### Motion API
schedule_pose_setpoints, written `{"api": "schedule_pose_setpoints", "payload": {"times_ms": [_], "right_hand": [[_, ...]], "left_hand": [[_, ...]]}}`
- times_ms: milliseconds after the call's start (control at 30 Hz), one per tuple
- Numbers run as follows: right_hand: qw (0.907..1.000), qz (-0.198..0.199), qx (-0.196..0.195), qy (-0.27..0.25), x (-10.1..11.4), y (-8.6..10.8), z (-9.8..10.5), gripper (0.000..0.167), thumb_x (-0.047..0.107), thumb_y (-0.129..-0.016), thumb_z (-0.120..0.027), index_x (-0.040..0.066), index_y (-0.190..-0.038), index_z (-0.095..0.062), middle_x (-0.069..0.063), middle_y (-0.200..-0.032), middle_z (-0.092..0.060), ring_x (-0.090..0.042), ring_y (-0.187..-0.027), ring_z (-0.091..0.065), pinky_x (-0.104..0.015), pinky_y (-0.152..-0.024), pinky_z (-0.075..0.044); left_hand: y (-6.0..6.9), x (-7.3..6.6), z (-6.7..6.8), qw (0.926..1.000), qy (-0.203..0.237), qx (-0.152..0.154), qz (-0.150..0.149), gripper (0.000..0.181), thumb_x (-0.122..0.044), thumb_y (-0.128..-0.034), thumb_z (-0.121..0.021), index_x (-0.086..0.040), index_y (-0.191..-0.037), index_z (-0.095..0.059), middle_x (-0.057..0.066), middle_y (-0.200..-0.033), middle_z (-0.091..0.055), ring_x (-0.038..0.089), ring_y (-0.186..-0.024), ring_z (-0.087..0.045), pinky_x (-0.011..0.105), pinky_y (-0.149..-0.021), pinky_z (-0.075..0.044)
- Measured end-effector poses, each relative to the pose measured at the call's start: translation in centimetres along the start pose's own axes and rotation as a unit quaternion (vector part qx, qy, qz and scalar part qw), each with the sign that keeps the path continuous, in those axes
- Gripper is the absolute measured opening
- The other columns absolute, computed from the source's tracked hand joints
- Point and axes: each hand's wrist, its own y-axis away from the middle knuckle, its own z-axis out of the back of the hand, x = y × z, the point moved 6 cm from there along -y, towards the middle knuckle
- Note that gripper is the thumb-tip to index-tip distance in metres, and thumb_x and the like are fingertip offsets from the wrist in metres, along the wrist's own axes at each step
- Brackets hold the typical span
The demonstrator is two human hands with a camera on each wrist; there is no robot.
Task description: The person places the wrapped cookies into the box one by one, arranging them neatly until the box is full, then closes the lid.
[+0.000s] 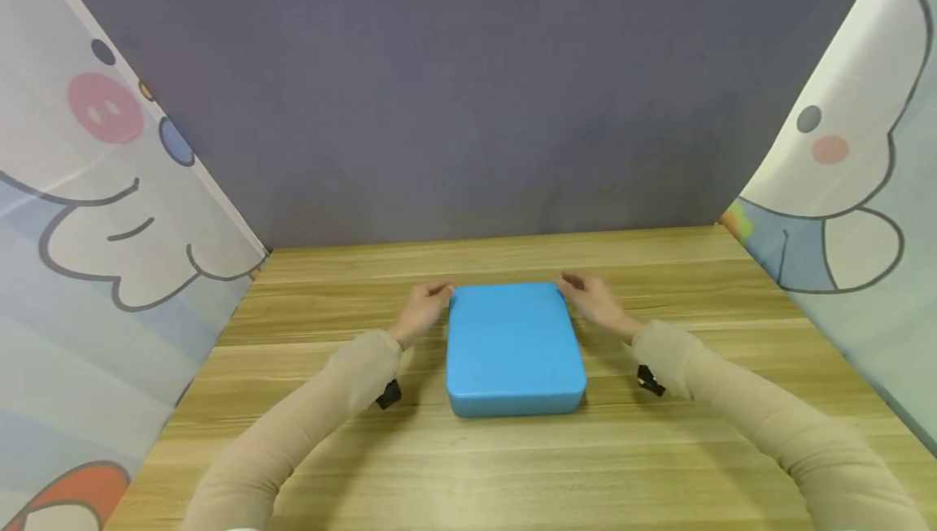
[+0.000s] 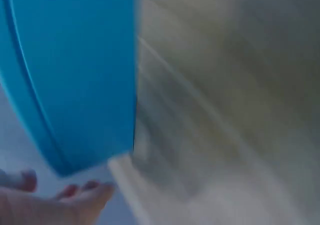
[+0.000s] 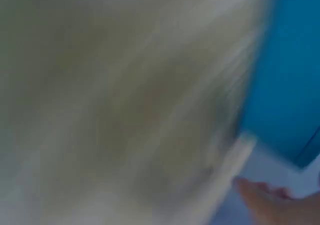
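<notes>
A blue box (image 1: 515,344) with rounded corners and a plain flat top lies on the wooden table. A seam runs along its side in both wrist views. At its far left corner is my left hand (image 1: 424,311), fingers slightly bent and pointing away from me. My right hand (image 1: 594,299) is at the far right corner in a mirrored pose. The left wrist view has the left hand's fingers (image 2: 95,197) just off the box corner. Motion blur softens the right wrist view, where the right hand (image 3: 280,205) also appears slightly apart from the box. Any contact is hard to make out.
The wood-grain table (image 1: 512,474) meets a dark grey panel (image 1: 468,92) at its far edge. Cartoon-printed curtains hang on the left (image 1: 176,271) and right (image 1: 856,189). A small black device (image 1: 650,380) sits under the right wrist, another (image 1: 390,394) under the left.
</notes>
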Motion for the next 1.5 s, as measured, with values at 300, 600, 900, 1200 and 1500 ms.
{"api": "schedule_pose_setpoints", "payload": {"times_ms": [300,600,900,1200,1500], "right_hand": [[0.9224,-0.230,0.008,-0.311,-2.0,-0.9,-3.2,0.048,0.030,-0.101,-0.029,-0.004,-0.134,-0.036,-0.017,-0.134,-0.038,-0.028,-0.120,-0.039,-0.038,-0.105,-0.035],[0.9198,-0.236,-0.005,-0.313,-1.7,-0.9,-2.2,0.035,0.034,-0.099,-0.035,0.004,-0.109,-0.050,-0.003,-0.103,-0.048,-0.016,-0.092,-0.047,-0.025,-0.084,-0.041],[0.9240,-0.230,0.002,-0.305,-1.7,-1.0,-2.5,0.039,0.032,-0.100,-0.035,0.000,-0.117,-0.048,-0.004,-0.105,-0.050,-0.015,-0.090,-0.049,-0.027,-0.085,-0.041],[0.9336,-0.232,-0.023,-0.272,-2.1,-0.8,-2.6,0.046,0.037,-0.099,-0.036,-0.002,-0.120,-0.048,-0.006,-0.104,-0.050,-0.016,-0.089,-0.048,-0.024,-0.079,-0.043],[0.9309,-0.224,-0.033,-0.287,-2.0,-0.4,-2.6,0.061,0.039,-0.098,-0.038,-0.003,-0.141,-0.028,-0.020,-0.140,-0.038,-0.030,-0.120,-0.042,-0.038,-0.100,-0.041]], "left_hand": [[-1.7,3.0,-1.8,0.9644,0.211,-0.043,0.154,0.029,-0.030,-0.0952,-0.048,-0.006,-0.090,-0.063,-0.001,-0.082,-0.057,0.012,-0.072,-0.051,0.024,-0.071,-0.046],[-2.4,2.6,-1.5,0.9645,0.207,-0.032,0.161,0.036,-0.030,-0.0939,-0.051,-0.001,-0.115,-0.060,0.006,-0.112,-0.058,0.019,-0.099,-0.055,0.031,-0.092,-0.046],[-2.0,2.9,-1.5,0.9634,0.208,-0.046,0.162,0.028,-0.030,-0.0933,-0.053,-0.005,-0.102,-0.063,-0.002,-0.084,-0.056,0.013,-0.077,-0.050,0.024,-0.070,-0.043],[-1.3,2.3,-1.7,0.9778,0.161,-0.023,0.132,0.038,-0.032,-0.0961,-0.047,-0.001,-0.112,-0.060,0.007,-0.100,-0.058,0.019,-0.086,-0.051,0.036,-0.085,-0.045],[4.1,0.2,-1.7,0.9961,-0.032,0.075,-0.034,0.078,-0.036,-0.0885,-0.060,-0.009,-0.147,-0.017,0.006,-0.154,-0.009,0.038,-0.137,-0.018,0.049,-0.110,-0.026]]}}
